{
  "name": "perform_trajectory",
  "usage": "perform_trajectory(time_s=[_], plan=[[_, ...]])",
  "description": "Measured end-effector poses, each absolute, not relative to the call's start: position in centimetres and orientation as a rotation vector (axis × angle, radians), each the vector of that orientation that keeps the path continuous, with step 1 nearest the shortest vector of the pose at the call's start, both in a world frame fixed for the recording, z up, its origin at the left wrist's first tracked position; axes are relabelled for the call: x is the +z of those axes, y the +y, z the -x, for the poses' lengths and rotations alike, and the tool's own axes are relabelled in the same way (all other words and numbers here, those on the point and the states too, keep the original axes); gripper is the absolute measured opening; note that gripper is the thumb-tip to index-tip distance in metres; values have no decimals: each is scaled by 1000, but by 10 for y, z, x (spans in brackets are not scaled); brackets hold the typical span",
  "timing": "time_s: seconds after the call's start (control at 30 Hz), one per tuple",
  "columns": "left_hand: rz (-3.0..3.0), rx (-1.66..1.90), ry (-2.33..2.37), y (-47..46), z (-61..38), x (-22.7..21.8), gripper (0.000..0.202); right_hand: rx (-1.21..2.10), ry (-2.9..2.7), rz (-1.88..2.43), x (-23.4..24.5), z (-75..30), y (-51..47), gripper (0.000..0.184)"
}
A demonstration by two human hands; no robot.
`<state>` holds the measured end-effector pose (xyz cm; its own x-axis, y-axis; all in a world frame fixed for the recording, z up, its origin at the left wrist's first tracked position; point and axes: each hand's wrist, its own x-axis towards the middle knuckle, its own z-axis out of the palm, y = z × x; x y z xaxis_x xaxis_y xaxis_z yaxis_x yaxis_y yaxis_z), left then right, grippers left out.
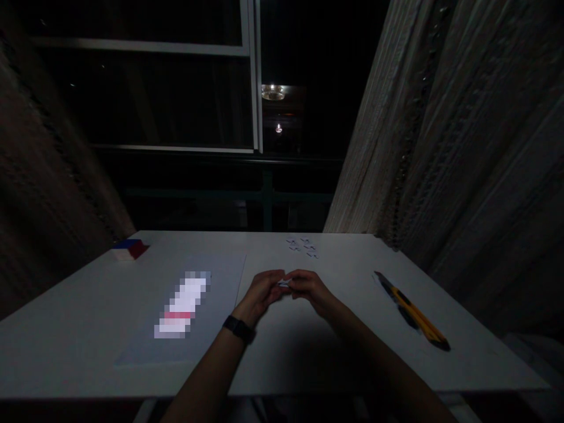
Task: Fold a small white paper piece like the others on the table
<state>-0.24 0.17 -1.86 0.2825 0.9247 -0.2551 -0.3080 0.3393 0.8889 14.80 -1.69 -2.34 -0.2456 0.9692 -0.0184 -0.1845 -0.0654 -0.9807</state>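
Over the middle of the white table, my left hand (264,289) and my right hand (307,285) meet with their fingertips close together. Both are closed on a small piece of white paper (283,283), which shows as a pale sliver between the fingers. Its exact shape is mostly hidden. A dark band circles my left wrist. Beyond my hands, several small white pieces with dark marks (302,247) lie in a loose group near the far edge.
A large pale sheet (220,329) lies to the left, bearing a bright, pixelated oblong (183,305). A yellow-and-black utility knife (414,314) rests on the right. A blue, red and white block (129,249) sits far left. Curtains (396,117) flank a dark window behind the table (343,258).
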Motion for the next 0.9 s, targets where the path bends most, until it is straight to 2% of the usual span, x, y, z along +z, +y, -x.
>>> perform_trajectory(time_s=[0.17,0.3,0.47,0.67,0.9], plan=[[-797,1018,778,3,3,-17,32,1334,-1206,927,-25,-148,-14,25],[-781,1047,806,2,3,-14,44,1223,-1225,937,-28,-148,-10,27],[-946,1169,894,-1,2,-10,56,993,-1235,976,-26,-148,-7,17],[-1236,1221,907,-2,-1,-13,32,918,-1294,1029,-27,-150,-6,14],[-1467,1200,960,0,1,-21,29,1035,-1313,971,-28,-153,-7,26]])
